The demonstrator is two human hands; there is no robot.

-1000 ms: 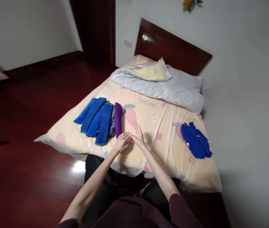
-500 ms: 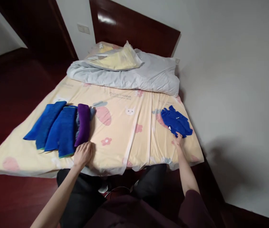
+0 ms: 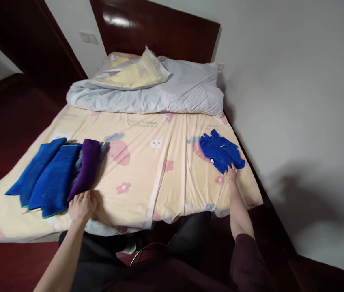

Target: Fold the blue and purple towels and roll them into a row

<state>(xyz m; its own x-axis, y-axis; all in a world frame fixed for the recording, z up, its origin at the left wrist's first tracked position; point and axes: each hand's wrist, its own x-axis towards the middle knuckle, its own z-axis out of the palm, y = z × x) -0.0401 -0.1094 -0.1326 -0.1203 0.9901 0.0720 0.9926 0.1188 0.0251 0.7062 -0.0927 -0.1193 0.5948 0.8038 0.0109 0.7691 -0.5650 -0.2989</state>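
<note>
Parted from the left hand (image 3: 82, 205) a second earlier, the right hand (image 3: 231, 173) now reaches the blue cloth (image 3: 222, 150), its fingertips touching the near edge. Bunched on the bed (image 3: 141, 174), the cloth lies just beyond that grip, mostly leftward, its longer axis slanting away to the far left; the left hand is well apart, fingers curled at the near end of the purple roll (image 3: 87, 166). Whether either hand grips cannot be told: palms are hidden, the cloth's folds blur its shape, and the roll partly covers a grey cloth (image 3: 103, 151).
</note>
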